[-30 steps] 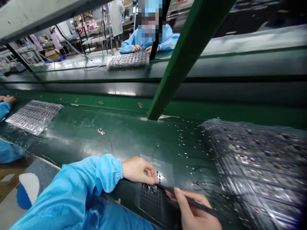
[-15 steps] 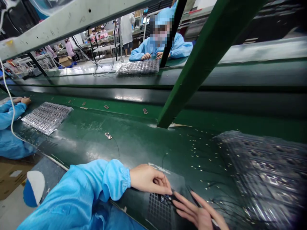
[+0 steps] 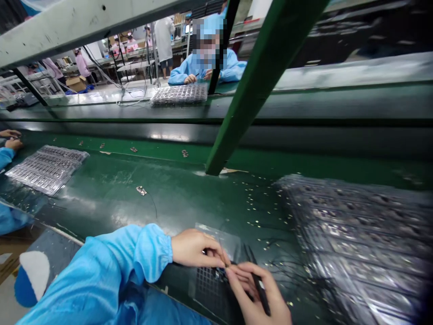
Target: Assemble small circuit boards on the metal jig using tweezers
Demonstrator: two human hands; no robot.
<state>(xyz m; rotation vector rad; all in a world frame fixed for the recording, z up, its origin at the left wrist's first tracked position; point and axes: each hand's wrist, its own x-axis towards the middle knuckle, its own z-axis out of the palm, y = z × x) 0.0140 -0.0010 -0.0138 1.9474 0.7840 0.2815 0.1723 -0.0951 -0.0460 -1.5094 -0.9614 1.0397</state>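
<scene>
My left hand [image 3: 196,249], in a blue sleeve, pinches its fingertips over a small dark grid sheet [image 3: 208,285] at the near edge of the green bench [image 3: 176,194]. My right hand [image 3: 255,293] comes up from below with a thin black tool [image 3: 259,284] held along its fingers. Its fingertips meet the left hand's over the sheet. What sits between the fingertips is too small to name. A clear plastic film [image 3: 230,241] lies just behind the hands.
A large clear tray of small parts [image 3: 355,239] fills the right side. A green post [image 3: 250,85] slants up from the bench. Another tray [image 3: 45,167] lies far left by a neighbour's hands [image 3: 11,140]. A person sits opposite behind a third tray [image 3: 179,94]. Small parts [image 3: 141,190] are scattered about.
My right hand has moved left and closed in, from spread fingers to fingertips touching the left hand's over the grid sheet. The view has swung slightly.
</scene>
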